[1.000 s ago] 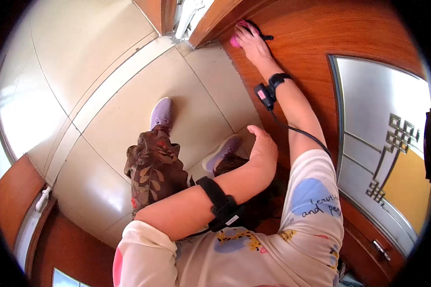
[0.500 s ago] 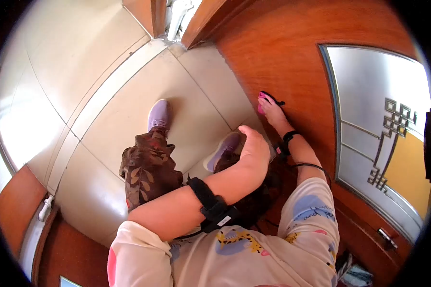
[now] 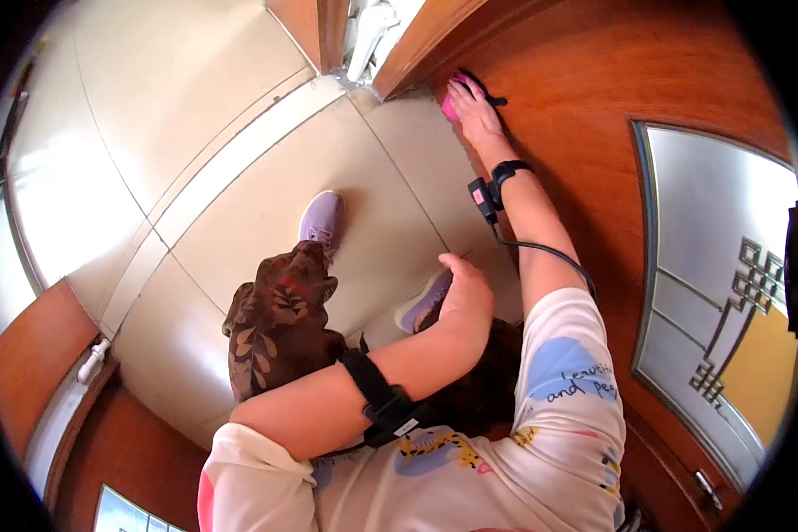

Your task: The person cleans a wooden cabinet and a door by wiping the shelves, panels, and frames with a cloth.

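My right hand reaches out and presses a pink cloth with a dark edge against the lower part of a reddish-brown wooden door. The fingers lie over the cloth, close to the door's edge by the frame. My left hand is bent in front of my body, above my right knee. Its thumb sticks out, while the other fingers are hidden from view. I see nothing held in it. Black straps with small boxes sit on both forearms, and a cable runs along the right one.
A patterned glass panel is set in the door on the right. A white pipe stands by the wooden door frame. Pale floor tiles lie below, crossed by a light threshold strip. My lilac shoe rests on them.
My right hand has slid the pink cloth along the door, away from my body, towards the door frame, and the arm has straightened. My left hand keeps nearly the same pose.
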`<state>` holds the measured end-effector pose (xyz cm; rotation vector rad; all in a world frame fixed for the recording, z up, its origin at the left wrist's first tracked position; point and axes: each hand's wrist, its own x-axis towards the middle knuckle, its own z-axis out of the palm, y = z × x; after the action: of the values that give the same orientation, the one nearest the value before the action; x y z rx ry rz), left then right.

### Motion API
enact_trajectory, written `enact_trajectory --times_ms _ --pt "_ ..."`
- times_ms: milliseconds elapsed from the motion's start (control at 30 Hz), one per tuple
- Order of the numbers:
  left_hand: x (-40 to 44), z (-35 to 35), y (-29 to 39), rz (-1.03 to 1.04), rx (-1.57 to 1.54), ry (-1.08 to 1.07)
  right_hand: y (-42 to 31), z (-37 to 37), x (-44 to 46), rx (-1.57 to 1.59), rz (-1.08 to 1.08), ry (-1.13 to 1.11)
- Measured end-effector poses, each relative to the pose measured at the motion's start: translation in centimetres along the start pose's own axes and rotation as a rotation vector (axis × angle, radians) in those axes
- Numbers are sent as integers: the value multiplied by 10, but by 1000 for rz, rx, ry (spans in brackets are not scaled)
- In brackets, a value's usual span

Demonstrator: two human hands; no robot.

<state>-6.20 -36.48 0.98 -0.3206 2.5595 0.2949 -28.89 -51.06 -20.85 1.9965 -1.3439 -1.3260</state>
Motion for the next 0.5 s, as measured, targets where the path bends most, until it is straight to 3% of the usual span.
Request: enact_trajectory --times_ms 133,400,500 --pt "3 4 -9 41 -22 -39 -22 12 -4 -14 0 -37" --pt "-9 -11 0 124 46 36 -57 48 -156 50 -151 -140" --pt "-8 -4 13 157 36 66 -39 48 -178 -1 -38 -31"
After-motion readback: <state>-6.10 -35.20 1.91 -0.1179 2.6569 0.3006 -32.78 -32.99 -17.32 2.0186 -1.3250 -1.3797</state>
